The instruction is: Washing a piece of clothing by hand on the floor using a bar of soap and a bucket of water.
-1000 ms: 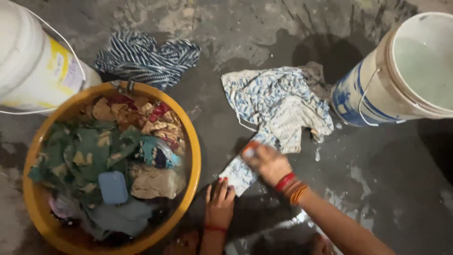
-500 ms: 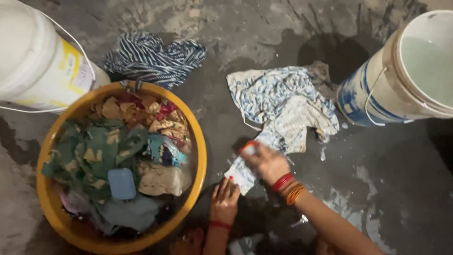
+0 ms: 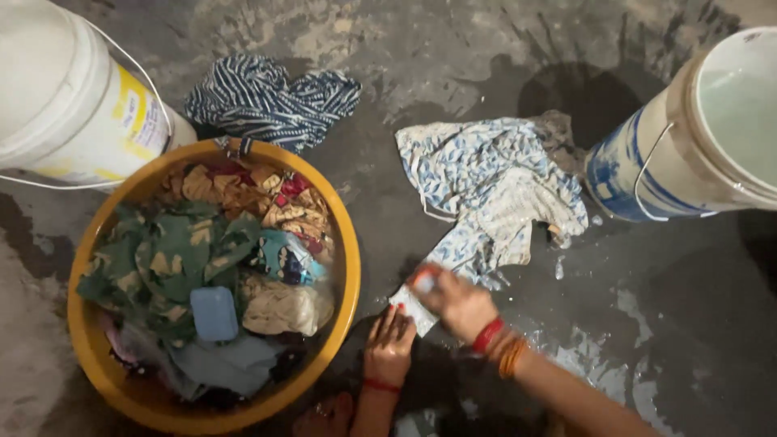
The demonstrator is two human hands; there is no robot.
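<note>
Nearest the camera, the left hand [image 3: 388,346] is laid flat on the wet concrete floor [image 3: 664,324], its fingers [image 3: 394,317] held together and touching the near corner of a blue-and-white patterned cloth [image 3: 494,194]. Just beside it, the right hand [image 3: 455,301], banded with red and orange bangles [image 3: 500,346], is closed around a small blurred object [image 3: 424,280] pressed onto that same cloth end; what the object is cannot be told. To the left, a yellow tub [image 3: 350,267] is filled with crumpled garments, green, brown and teal, with a blue soap bar [image 3: 214,312] lying on top. Farther off, the cloth is spread across the floor toward a white-and-blue bucket [image 3: 647,174] holding pale water. Farthest left, a white-and-yellow bucket [image 3: 73,105] lies tilted beside a striped navy garment [image 3: 271,97].
</note>
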